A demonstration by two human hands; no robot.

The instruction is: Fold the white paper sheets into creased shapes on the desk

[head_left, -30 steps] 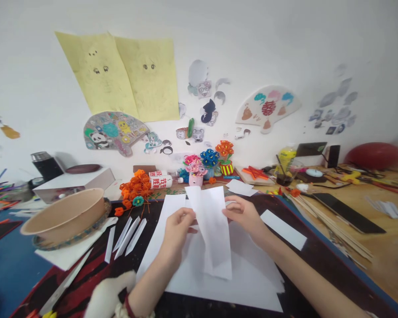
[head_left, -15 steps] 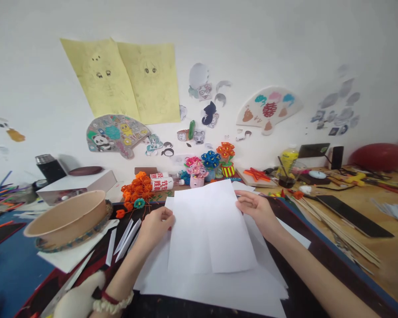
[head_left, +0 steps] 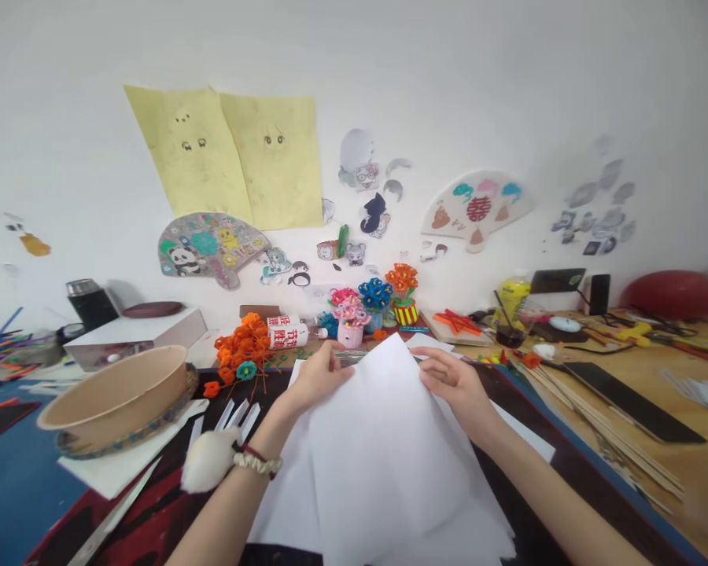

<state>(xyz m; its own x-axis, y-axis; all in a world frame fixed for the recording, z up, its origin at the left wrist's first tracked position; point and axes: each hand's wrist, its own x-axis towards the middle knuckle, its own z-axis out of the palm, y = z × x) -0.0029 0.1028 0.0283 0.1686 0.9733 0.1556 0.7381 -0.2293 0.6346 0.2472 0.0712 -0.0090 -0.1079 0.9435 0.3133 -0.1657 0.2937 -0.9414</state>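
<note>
A white sheet of paper (head_left: 389,440) is tilted up in front of me, held by its two upper side edges. My left hand (head_left: 322,376) pinches the upper left edge between thumb and fingers. On the other side, my right hand (head_left: 451,385) has thumb and fingers closed on the upper right edge. More white sheets (head_left: 283,503) lie underneath on the dark mat. A scrunchie (head_left: 258,462) circles my left wrist, with a fluffy white piece (head_left: 209,462) beside it.
To the left are a round beige basin (head_left: 118,389), scissors (head_left: 115,515) and folded paper strips (head_left: 251,420). Orange pipe-cleaner flowers (head_left: 245,342) and small flower pots (head_left: 350,334) stand behind the paper. Thin wooden sticks (head_left: 602,424) and a black flat bar (head_left: 634,402) lie right; a cup (head_left: 509,334) holds dark liquid.
My left hand has moved up and to the right along the sheet. The folded sheet now hangs larger and opened out, its lower edge nearer me. My right hand stays about where it was.
</note>
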